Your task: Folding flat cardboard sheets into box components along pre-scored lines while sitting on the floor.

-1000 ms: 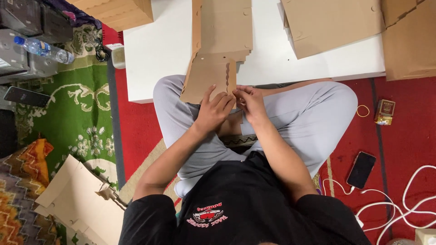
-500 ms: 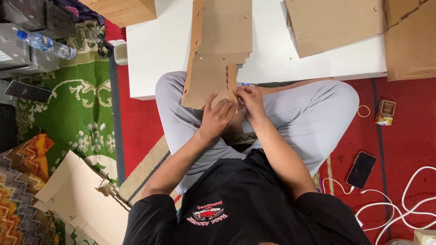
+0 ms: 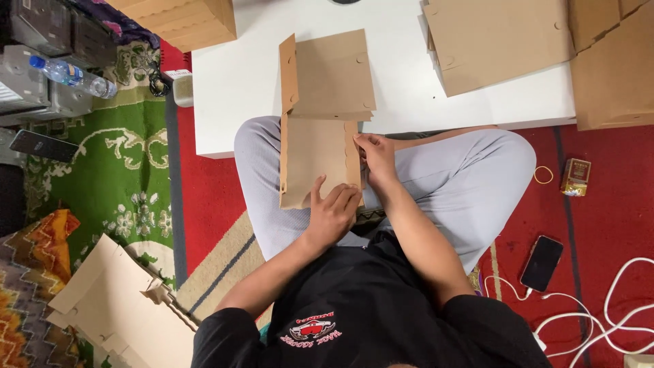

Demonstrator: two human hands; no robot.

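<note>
A flat brown cardboard box blank [image 3: 317, 160] lies across my crossed legs, and its far end rests on the edge of the white low table [image 3: 231, 88]. My left hand [image 3: 334, 212] presses on and grips its near edge, thumb raised on the sheet. The narrow right-hand flap is pinched by my right hand [image 3: 375, 157] about halfway along. On the left side another long flap [image 3: 288, 75] stands folded up.
Stacks of flat cardboard [image 3: 497, 41] lie on the table's right, more brown boxes [image 3: 184, 20] at top left. On the carpet are a black phone [image 3: 541, 262], white cables [image 3: 613, 300], a small packet [image 3: 575, 177], a water bottle [image 3: 71, 76] and folded cardboard [image 3: 116, 307].
The blank has turned from tilted to straight and now lies flatter on my lap. My left hand slid down to its near edge; my right hand stays on the right flap.
</note>
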